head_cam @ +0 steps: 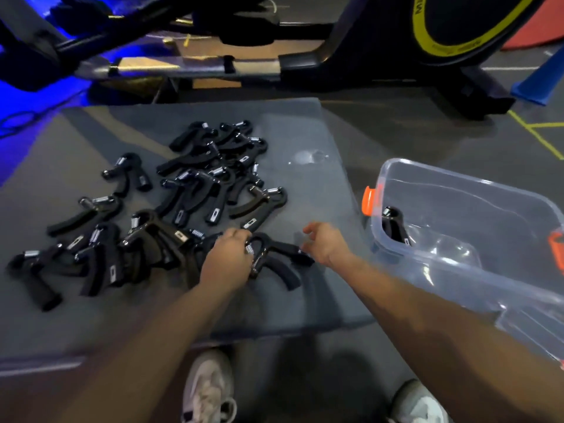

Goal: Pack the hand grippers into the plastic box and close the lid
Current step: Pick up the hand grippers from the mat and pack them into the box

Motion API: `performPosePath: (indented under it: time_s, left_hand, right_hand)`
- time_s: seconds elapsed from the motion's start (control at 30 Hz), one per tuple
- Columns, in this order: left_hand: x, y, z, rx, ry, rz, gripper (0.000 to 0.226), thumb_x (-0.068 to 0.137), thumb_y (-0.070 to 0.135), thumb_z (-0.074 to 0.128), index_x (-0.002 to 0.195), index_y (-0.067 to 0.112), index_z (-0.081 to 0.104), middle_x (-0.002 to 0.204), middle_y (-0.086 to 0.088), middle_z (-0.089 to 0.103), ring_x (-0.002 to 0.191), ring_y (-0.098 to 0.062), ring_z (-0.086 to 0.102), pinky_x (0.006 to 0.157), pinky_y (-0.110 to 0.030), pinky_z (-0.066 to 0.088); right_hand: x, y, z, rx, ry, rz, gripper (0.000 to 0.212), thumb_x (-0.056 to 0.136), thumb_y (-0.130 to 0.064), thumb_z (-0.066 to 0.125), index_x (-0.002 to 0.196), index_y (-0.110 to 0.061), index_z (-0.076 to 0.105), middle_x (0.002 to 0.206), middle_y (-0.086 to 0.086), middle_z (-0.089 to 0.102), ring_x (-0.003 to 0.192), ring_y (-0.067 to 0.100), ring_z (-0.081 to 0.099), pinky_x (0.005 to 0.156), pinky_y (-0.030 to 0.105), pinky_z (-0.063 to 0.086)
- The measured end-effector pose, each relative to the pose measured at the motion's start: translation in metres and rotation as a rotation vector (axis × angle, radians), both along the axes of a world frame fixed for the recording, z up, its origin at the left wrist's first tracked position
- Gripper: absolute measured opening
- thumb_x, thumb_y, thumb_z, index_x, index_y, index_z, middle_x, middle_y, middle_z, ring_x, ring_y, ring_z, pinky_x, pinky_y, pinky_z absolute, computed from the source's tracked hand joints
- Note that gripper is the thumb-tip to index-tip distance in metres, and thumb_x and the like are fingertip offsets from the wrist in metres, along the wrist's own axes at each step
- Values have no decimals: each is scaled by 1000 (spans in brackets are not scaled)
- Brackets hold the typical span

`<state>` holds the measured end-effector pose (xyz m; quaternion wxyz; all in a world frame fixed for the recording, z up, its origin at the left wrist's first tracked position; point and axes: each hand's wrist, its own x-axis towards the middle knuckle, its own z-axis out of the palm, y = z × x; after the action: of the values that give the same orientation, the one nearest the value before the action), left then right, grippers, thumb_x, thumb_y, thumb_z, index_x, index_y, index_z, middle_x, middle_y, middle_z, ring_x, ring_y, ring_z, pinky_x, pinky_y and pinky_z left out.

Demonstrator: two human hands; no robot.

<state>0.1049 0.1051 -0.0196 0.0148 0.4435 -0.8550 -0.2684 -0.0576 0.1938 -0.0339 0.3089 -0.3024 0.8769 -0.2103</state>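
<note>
Several black hand grippers [195, 184] with steel springs lie scattered over a grey mat [308, 141]. My left hand [227, 257] grips one hand gripper [276, 257] at its spring end, near the mat's front. My right hand [328, 242] hovers just to the right of it with fingers loosely spread, holding nothing. A clear plastic box [476, 239] with orange latches stands on the floor at the right, its top open. One hand gripper [395, 224] lies inside it near the left wall.
An exercise bike [396, 65] with a yellow-ringed wheel stands behind the mat. Blue-lit equipment is at the back left. My two white shoes [210, 389] stand at the mat's front edge. Yellow floor lines run at the far right.
</note>
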Motion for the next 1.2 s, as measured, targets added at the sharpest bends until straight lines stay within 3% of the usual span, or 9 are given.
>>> performPosePath:
  time_s: [0.13, 0.3, 0.57, 0.77, 0.97, 1.2]
  left_hand:
    - [17, 4, -11, 50, -22, 1, 39, 88, 14, 53, 127, 11, 50, 133, -11, 45, 126, -31, 43, 104, -41, 38]
    - [18, 7, -21, 92, -17, -18, 40, 88, 13, 53, 128, 12, 49, 133, -9, 44, 127, -27, 42, 106, -39, 37]
    - [-7, 12, -13, 79, 28, -9, 37, 90, 13, 51, 128, 14, 49, 133, -7, 44, 126, -27, 43, 103, -39, 38]
    - [-58, 29, 25, 2, 180, -50, 34, 89, 10, 52, 123, 15, 55, 128, -7, 49, 122, -25, 47, 102, -35, 38]
    - [-141, 53, 59, -30, 220, -148, 39, 89, 11, 54, 128, 10, 52, 132, -13, 49, 125, -30, 46, 107, -37, 37]
    - [-246, 102, 37, 31, 239, -307, 39, 88, 9, 52, 126, 11, 52, 129, -11, 47, 122, -31, 47, 104, -43, 40]
  right_hand:
    - [18, 0, -11, 108, 160, 160, 42, 86, -14, 65, 126, -7, 56, 132, 16, 52, 125, 32, 50, 105, 34, 40]
    - [21, -10, -17, 196, 266, 270, 33, 86, -10, 60, 119, -9, 58, 126, 13, 50, 122, 33, 50, 99, 40, 47]
    - [24, -8, -14, 219, 474, 302, 35, 89, 0, 47, 121, -9, 59, 125, 10, 54, 120, 32, 51, 90, 38, 49]
    - [-16, 29, 31, 182, 534, 162, 27, 88, -3, 51, 113, -7, 61, 120, 11, 57, 114, 32, 56, 86, 37, 49]
    - [-87, 87, 76, 171, 516, -93, 25, 85, -8, 55, 109, -9, 61, 114, 10, 60, 106, 33, 60, 73, 33, 44]
    - [-171, 146, 74, 217, 413, -321, 15, 85, -11, 59, 100, -9, 62, 100, 10, 62, 95, 34, 62, 68, 32, 43]
